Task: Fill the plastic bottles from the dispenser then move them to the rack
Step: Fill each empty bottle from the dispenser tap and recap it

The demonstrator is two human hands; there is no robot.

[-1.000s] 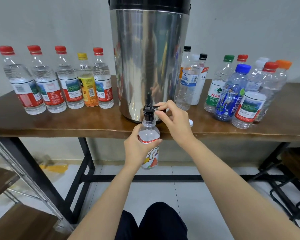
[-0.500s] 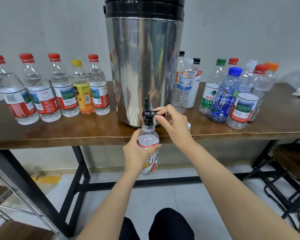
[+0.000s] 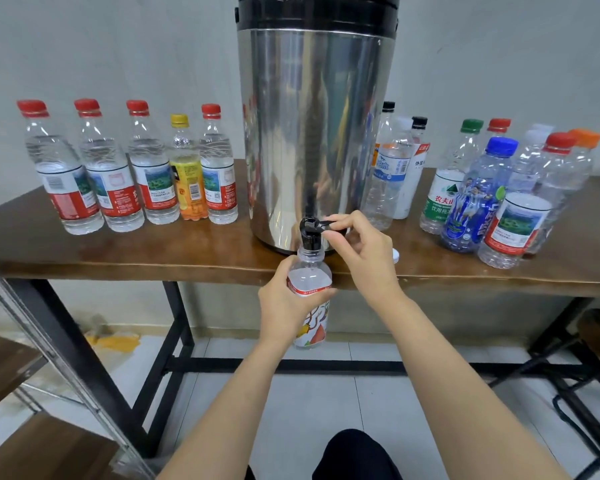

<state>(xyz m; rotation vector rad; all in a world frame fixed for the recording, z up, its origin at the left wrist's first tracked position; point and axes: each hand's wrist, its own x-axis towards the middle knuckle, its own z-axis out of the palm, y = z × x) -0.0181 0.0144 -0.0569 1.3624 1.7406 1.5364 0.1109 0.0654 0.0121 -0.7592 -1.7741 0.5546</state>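
— Where's the dispenser [image 3: 312, 133]?
— On the desk [image 3: 118, 251], at its front edge.
— The bottle [image 3: 309, 271]?
— Uncapped, mouth under the tap [image 3: 309, 233]; the left hand [image 3: 284, 306] has its fingers wrapped round it.
— The right hand [image 3: 364, 251]?
— Fingers pinching the tap's lever.

The left forearm [image 3: 239, 403] and right forearm [image 3: 440, 375] were bare along all their visible length, from the bottom edge of the view up to the wrists, and the left hand [image 3: 284, 306] and right hand [image 3: 364, 251] were bare as well. Between the arms, at the lower edge, showed a rounded patch of plain black fabric [image 3: 354, 455], apparently a trouser leg over a knee, smooth and dull.
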